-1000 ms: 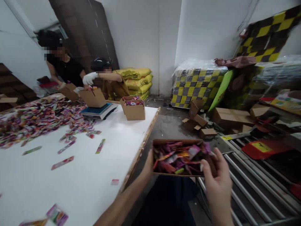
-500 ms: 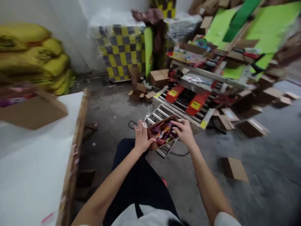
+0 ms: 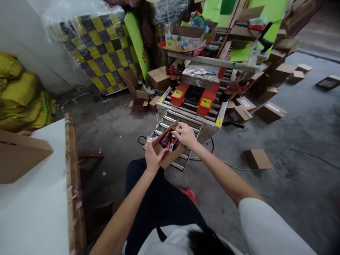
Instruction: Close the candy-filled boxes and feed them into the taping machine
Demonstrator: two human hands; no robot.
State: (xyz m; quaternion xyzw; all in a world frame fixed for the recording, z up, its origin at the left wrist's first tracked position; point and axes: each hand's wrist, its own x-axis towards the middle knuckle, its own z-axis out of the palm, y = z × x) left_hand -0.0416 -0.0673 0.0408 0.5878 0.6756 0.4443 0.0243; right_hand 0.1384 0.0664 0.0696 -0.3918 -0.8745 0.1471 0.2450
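Observation:
A small open cardboard box (image 3: 173,159) sits tilted over the lower end of a roller conveyor (image 3: 183,114), just beyond my knees. Purple, red and orange wrapped packets (image 3: 170,141) fill its inside. At the box's left end, my left hand (image 3: 152,157) grips the wall, thumb over the near edge and fingers along the outside. A white wrap or tape shows on one of its fingertips. My right hand (image 3: 186,135) clasps the opposite end, its fingers curled over the rim toward the packets. Its thumb is partly hidden.
Ahead stands a carton-sealing machine (image 3: 193,79) with red guides. A white table (image 3: 32,212) with a wooden edge runs along my left and bears a larger carton (image 3: 23,154). One carton (image 3: 257,159) lies on the floor at right, near a cable; several more lie farther back.
My view has swung right and down. The box has turned and tilted between my hands, and my right hand has gone from hovering at the packets to clasping the box's end.

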